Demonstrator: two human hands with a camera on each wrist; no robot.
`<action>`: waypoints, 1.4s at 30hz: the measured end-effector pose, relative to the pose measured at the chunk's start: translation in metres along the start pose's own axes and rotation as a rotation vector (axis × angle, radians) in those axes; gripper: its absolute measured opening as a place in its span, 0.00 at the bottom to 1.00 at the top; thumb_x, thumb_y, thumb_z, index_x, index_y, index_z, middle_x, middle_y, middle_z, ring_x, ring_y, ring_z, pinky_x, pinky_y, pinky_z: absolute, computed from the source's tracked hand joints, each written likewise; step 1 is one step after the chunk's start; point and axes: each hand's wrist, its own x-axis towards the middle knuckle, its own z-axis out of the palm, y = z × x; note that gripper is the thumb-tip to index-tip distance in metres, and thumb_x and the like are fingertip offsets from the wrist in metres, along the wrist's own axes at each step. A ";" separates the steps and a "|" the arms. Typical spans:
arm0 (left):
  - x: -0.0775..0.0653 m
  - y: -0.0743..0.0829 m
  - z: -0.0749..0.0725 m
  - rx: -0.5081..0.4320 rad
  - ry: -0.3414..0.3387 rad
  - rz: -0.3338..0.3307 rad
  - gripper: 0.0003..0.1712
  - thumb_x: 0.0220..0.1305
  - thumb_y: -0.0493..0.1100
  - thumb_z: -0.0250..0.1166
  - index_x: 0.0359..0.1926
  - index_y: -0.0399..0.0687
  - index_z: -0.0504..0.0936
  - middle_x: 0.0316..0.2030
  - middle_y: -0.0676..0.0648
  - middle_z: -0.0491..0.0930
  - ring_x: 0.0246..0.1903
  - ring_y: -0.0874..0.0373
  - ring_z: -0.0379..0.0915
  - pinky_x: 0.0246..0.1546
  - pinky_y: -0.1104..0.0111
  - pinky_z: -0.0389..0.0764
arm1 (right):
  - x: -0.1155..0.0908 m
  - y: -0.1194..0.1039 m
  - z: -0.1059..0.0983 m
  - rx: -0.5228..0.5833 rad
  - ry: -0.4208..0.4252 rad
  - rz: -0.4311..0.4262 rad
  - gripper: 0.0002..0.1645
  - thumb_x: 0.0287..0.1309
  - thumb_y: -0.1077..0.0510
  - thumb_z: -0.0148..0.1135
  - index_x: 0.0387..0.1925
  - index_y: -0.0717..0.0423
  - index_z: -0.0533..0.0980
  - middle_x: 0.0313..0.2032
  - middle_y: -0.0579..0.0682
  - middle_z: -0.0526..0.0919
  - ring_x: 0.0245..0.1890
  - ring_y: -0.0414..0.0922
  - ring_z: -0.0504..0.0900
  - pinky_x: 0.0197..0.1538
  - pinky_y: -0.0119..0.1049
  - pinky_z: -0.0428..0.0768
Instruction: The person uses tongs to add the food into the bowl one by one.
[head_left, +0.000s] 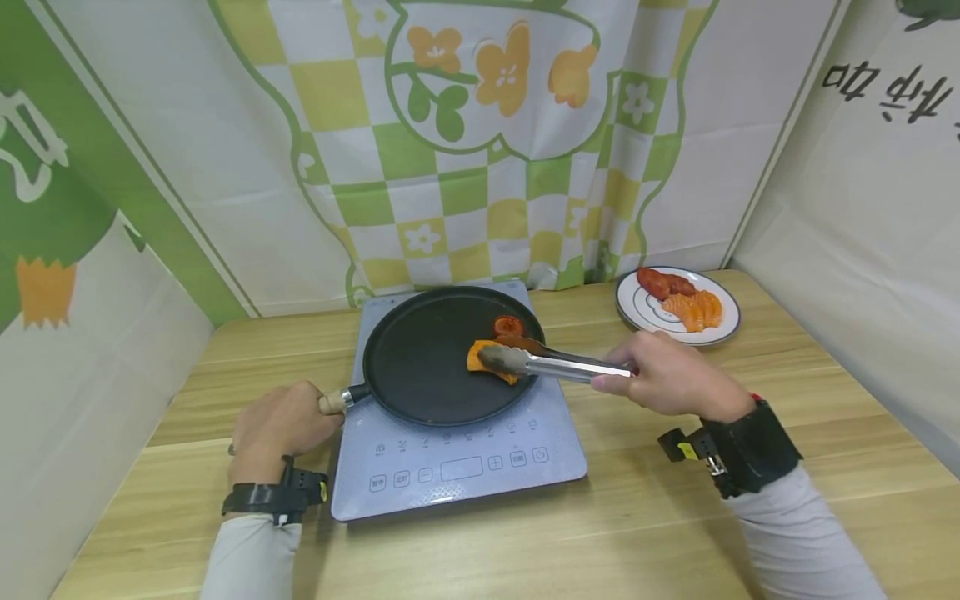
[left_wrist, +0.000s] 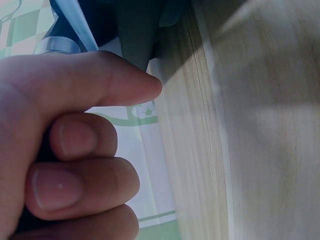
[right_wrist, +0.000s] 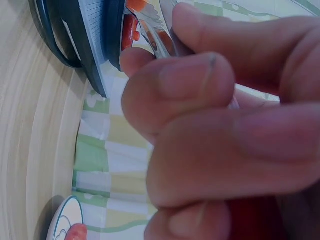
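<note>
My left hand grips the handle of a flat black frying pan, and its fingers are curled round in the left wrist view. A pair of metal tongs is in my right hand, held between thumb and fingers. The tongs' tips lie on an orange salmon slice at the right side of the pan. Just behind it, near the rim, sits a red piece of sausage. In the right wrist view, curled fingers hide much of the tongs.
Under the pan is a pale induction cooker with touch buttons along its front. A white plate at the back right carries red sausages and orange salmon slices. A checkered curtain hangs behind the wooden table.
</note>
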 end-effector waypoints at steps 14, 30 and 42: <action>0.000 0.000 0.000 -0.006 0.003 0.002 0.21 0.58 0.57 0.53 0.16 0.51 0.65 0.16 0.49 0.64 0.19 0.54 0.63 0.18 0.62 0.61 | 0.000 -0.006 0.004 -0.063 0.011 0.034 0.07 0.57 0.41 0.62 0.28 0.34 0.78 0.15 0.38 0.64 0.16 0.38 0.63 0.19 0.35 0.59; -0.001 0.001 0.000 -0.013 0.007 -0.002 0.22 0.59 0.57 0.53 0.16 0.51 0.65 0.15 0.50 0.64 0.18 0.55 0.63 0.18 0.62 0.61 | -0.004 -0.018 0.003 -0.136 0.018 0.081 0.08 0.56 0.38 0.62 0.32 0.33 0.79 0.17 0.39 0.67 0.18 0.40 0.66 0.20 0.36 0.62; 0.000 0.001 0.000 -0.007 0.003 -0.003 0.23 0.59 0.59 0.53 0.16 0.51 0.65 0.16 0.50 0.64 0.19 0.54 0.64 0.18 0.62 0.61 | -0.008 -0.022 0.002 -0.166 0.009 0.107 0.12 0.56 0.35 0.60 0.36 0.33 0.80 0.18 0.39 0.67 0.18 0.40 0.66 0.19 0.37 0.61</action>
